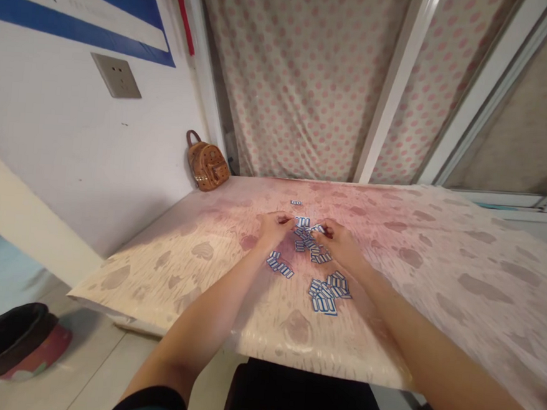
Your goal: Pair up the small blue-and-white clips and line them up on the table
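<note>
Dotted curtain hangs behind the table. On table, pile of blue-white pcs lies betw. both hands: R hand pinches one pc; L hand is beside pile, grip I cannot tell.

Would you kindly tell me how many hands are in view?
2: the left hand and the right hand, each on its own side of the farther blue-and-white pile.

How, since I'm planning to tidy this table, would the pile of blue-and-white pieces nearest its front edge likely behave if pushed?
The pile would probably spread rather than slide as one, since its pieces lie at different angles. Each looks small and thin, so likely light. Rolling seems unlikely, given their flat, rectangular look.
</note>
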A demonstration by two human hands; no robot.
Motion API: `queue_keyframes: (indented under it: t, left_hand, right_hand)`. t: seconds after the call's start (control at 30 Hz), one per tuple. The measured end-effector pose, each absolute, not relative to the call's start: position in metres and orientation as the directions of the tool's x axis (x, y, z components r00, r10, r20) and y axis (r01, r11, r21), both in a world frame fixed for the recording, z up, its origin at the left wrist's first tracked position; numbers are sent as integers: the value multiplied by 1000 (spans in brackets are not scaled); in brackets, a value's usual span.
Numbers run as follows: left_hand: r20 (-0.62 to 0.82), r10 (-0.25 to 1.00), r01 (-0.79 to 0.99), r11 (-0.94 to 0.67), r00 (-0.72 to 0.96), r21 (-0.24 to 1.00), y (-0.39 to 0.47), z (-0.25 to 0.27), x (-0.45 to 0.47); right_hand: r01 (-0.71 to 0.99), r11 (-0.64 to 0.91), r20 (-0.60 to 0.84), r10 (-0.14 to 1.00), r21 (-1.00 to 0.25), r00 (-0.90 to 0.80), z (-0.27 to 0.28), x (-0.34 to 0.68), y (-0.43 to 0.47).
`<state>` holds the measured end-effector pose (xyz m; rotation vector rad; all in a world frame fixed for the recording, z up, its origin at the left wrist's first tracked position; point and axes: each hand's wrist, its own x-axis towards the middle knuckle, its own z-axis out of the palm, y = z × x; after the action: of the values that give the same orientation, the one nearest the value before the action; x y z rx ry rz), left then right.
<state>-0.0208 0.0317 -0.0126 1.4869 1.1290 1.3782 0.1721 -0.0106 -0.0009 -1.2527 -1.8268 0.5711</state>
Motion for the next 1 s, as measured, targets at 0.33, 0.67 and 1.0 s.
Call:
queue_keyframes:
  t: [0.33,0.67,1.0]
  left_hand:
    - [320,947,-5,-320,33,947,24,-20,-1]
    - [250,968,-60,-248,28,967,16,-13,3]
    - [219,975,-97,-215,41,972,9,-11,7]
  right_hand:
    - [138,258,247,965,-956,-92,-7,170,-5]
    - [327,266,286,958,-907,15,3,167,-17]
    - [386,292,322,947,-875,12,-4,166,-13]
